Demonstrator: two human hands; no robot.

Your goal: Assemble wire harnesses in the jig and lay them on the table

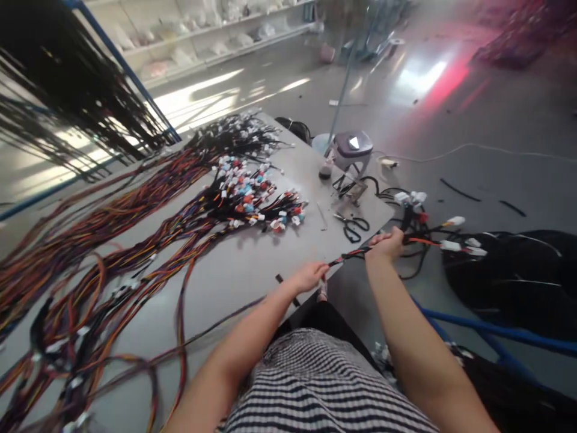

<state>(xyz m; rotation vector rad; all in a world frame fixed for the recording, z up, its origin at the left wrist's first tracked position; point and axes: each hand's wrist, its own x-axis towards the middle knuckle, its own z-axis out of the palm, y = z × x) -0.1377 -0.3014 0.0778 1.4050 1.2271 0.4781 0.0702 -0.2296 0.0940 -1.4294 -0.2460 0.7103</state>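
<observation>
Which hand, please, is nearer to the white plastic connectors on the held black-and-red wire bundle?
Right: the right hand grips the wire bundle just short of the white connectors; the left hand holds it farther back.

Wiring workshop: wire bundles point(169, 177) across worktable point(252, 273), scissors point(354, 227), loaded shelves point(198, 51), dark strands point(63, 60) hanging beside blue frame point(119, 61).

The slim black wire harness point(356, 254) shows red-orange strands point(424, 240) and boxy white plastic connectors point(451, 246). Long wire bundles point(130, 195) mix orange, purple and yellow; the flat counter point(252, 264) is grey, the cloth shirt point(324, 385) black-and-white striped.
</observation>
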